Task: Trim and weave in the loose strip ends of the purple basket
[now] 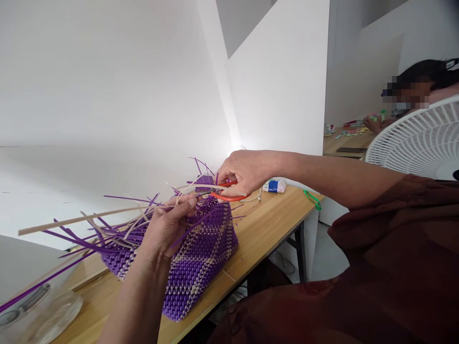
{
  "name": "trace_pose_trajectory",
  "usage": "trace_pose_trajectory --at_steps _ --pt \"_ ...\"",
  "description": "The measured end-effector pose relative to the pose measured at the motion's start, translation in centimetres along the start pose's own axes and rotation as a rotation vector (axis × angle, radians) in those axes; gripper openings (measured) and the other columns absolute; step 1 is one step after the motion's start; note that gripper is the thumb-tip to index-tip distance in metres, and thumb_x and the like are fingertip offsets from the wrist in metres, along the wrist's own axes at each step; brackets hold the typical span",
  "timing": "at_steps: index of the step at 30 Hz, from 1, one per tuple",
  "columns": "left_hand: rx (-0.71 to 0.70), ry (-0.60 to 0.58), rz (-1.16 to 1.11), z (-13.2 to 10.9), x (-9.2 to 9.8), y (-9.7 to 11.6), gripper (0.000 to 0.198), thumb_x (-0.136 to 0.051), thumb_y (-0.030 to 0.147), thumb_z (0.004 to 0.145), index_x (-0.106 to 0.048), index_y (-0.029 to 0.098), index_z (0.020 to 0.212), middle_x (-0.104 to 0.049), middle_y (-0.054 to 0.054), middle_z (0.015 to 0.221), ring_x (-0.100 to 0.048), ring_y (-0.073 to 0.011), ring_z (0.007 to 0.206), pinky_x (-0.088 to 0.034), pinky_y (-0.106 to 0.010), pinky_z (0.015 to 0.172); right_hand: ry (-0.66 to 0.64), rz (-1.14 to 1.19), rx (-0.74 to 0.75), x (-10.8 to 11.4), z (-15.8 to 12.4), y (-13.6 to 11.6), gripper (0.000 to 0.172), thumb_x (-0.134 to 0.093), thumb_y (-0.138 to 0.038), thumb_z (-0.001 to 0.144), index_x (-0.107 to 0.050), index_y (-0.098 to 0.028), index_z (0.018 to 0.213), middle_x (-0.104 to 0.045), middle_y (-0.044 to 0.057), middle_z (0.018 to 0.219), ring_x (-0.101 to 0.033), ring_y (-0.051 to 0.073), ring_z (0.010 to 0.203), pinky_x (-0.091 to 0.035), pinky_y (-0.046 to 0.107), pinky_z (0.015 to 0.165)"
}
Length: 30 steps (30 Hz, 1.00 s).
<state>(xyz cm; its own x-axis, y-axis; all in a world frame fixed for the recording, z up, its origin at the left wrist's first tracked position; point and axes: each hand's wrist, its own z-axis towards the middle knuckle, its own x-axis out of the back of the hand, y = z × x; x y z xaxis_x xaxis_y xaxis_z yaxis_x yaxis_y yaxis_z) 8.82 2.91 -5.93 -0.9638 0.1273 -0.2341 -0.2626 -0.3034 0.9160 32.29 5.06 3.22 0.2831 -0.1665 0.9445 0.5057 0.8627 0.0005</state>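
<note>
A purple and cream woven bag (204,258) stands on the wooden table, many loose strips sticking out around its top edge. My right hand (244,170) grips red-handled pliers (229,197) above the rim, their handles spread and grey jaws pointing left. Close to the jaw tips, my left hand (172,220) pinches a strip at the bag's edge; the fingers partly hide exactly which one. A long cream strip (79,220) and several purple strips (82,241) reach out to the left. Whether the jaws are closed on a strip is too small to tell.
On the table (265,224) lie a white and blue packet (274,186) and a green braided cord (312,199). Clear plastic (53,310) is at lower left. A white fan (416,138) stands at right, with another person (423,86) behind it. White walls border the table.
</note>
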Motion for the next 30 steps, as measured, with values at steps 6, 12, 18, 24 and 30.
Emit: trace_pose_trajectory --at_steps 6,12,18,24,30 --pt "0.003 0.050 -0.018 0.1 -0.1 0.1 0.023 -0.090 0.020 0.058 -0.076 0.010 0.073 -0.061 -0.001 0.060 -0.055 -0.0089 0.056 -0.046 -0.019 0.054 -0.016 -0.035 -0.003 0.3 0.1 -0.8 0.028 -0.065 -0.039 0.085 -0.070 -0.019 0.067 -0.053 -0.003 0.055 -0.033 0.008 0.051 -0.021 0.030 0.057" --pt "0.056 -0.001 -0.017 -0.1 -0.2 0.4 0.021 -0.089 0.019 0.060 -0.076 0.010 0.074 -0.058 0.000 0.057 -0.053 -0.0084 0.055 -0.045 -0.018 0.053 -0.045 0.107 0.016 0.4 0.2 -0.8 0.032 -0.067 -0.028 0.084 -0.060 -0.017 0.055 -0.043 -0.005 0.050 -0.029 0.007 0.052 -0.020 0.030 0.058" --pt "-0.010 0.001 -0.053 0.5 -0.5 0.5 0.019 -0.087 0.023 0.066 -0.072 0.011 0.070 -0.054 0.001 0.060 -0.048 -0.0064 0.057 -0.043 -0.015 0.054 0.062 0.347 0.016 -0.3 -0.4 0.1 0.034 -0.061 -0.029 0.091 -0.052 -0.017 0.060 -0.039 -0.007 0.051 -0.030 0.005 0.049 -0.023 0.027 0.053" --pt "-0.045 0.091 -0.130 1.5 -0.7 0.5 0.015 -0.082 0.019 0.069 -0.070 0.012 0.073 -0.053 0.002 0.058 -0.048 -0.0069 0.053 -0.044 -0.017 0.054 0.287 0.655 0.049 -5.8 0.3 -1.2 0.032 -0.076 -0.036 0.077 -0.052 -0.017 0.068 -0.045 -0.006 0.058 -0.038 0.007 0.054 -0.028 0.024 0.050" --pt "0.065 0.031 -0.171 1.8 -0.4 0.7 0.018 -0.079 0.017 0.070 -0.070 0.012 0.084 -0.056 0.003 0.057 -0.051 -0.0084 0.048 -0.044 -0.020 0.048 0.440 0.537 0.136 -10.8 3.2 -3.1 0.012 -0.068 -0.026 0.078 -0.061 -0.017 0.074 -0.051 -0.004 0.063 -0.044 0.008 0.059 -0.033 0.026 0.057"
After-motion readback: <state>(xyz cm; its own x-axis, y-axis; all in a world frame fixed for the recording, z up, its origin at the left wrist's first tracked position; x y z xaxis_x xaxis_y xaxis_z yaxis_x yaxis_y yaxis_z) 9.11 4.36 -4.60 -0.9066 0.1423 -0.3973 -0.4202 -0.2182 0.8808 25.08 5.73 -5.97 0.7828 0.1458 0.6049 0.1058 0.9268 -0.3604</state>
